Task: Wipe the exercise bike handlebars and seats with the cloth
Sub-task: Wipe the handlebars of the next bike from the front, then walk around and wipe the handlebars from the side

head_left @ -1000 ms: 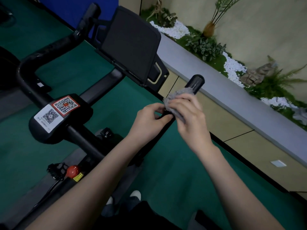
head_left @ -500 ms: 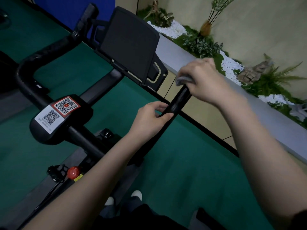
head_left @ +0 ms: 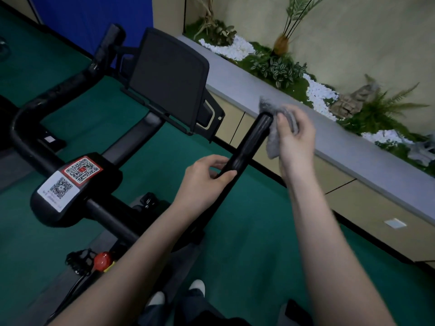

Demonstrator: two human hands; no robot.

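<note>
The black right handlebar (head_left: 253, 140) of the exercise bike runs up and to the right from the bike's centre. My left hand (head_left: 204, 178) grips this bar low down, fingers wrapped around it. My right hand (head_left: 295, 135) holds a grey cloth (head_left: 274, 137) bunched against the right side of the bar's tip. The left handlebar (head_left: 47, 102) curves away at the far left. No seat shows in view.
A black screen (head_left: 168, 81) stands on the bike's stem ahead of my hands. QR code stickers (head_left: 70, 180) sit on the centre block. A red knob (head_left: 102, 260) is below. A grey ledge (head_left: 353, 149) with plants and white stones runs along the right. Green floor lies underneath.
My right hand, with the cloth, slid up from the middle of the right bar over its tip and has now come off to the tip's right side. My left hand stayed gripping the bar.
</note>
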